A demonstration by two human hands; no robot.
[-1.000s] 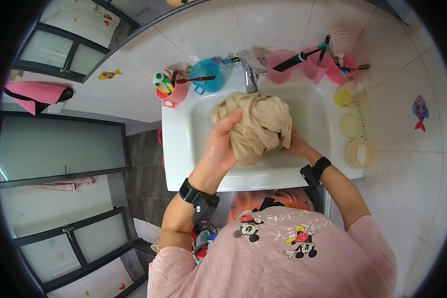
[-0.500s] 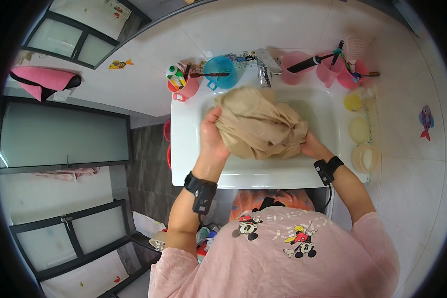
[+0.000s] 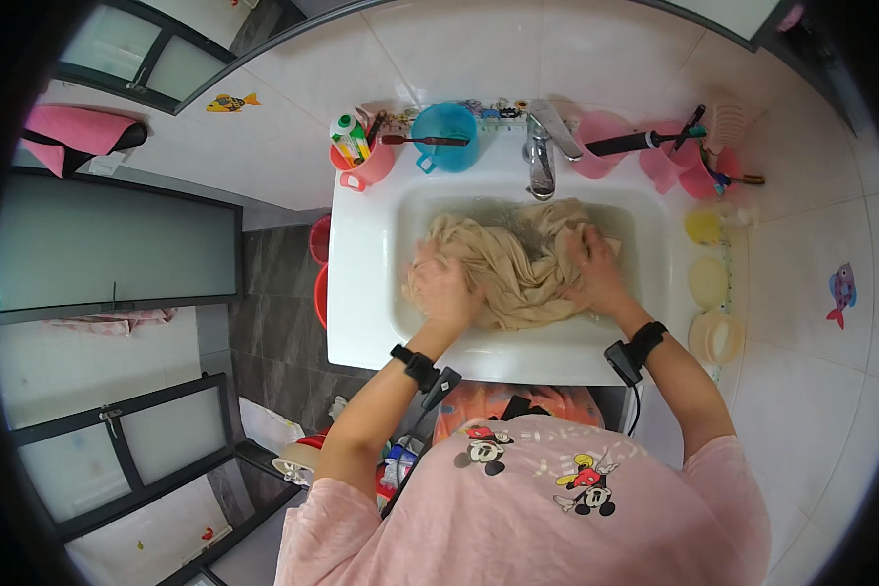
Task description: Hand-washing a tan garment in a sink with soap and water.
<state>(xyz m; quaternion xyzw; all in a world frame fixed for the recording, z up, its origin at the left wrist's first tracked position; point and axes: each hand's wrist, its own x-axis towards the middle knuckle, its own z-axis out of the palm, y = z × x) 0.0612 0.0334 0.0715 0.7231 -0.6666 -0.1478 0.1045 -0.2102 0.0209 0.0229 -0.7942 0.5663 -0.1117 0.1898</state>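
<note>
A beige cloth garment [image 3: 508,264] lies crumpled and wet in the water of a white washbasin [image 3: 361,293]. At its left end is my left hand [image 3: 447,293], palm down on the fabric and smeared by motion, so the hold of its fingers is unclear. On the right side my right hand [image 3: 601,278] rests against the cloth with its fingers spread. Water shows around the cloth, mostly behind it and to its right. Just beyond the cloth stands the chrome tap [image 3: 541,161], its spout pointing toward me.
Along the basin's back ledge stand a pink cup [image 3: 358,173] with tubes, a blue cup [image 3: 449,132] with a brown toothbrush across it, and several pink cups at right holding brushes. A yellow item [image 3: 701,227] and a pale round container [image 3: 715,337] line the right ledge.
The garment has gone down from above the basin into the water and spread out. Both hands moved down with it; the right hand's fingers are now spread on top.
</note>
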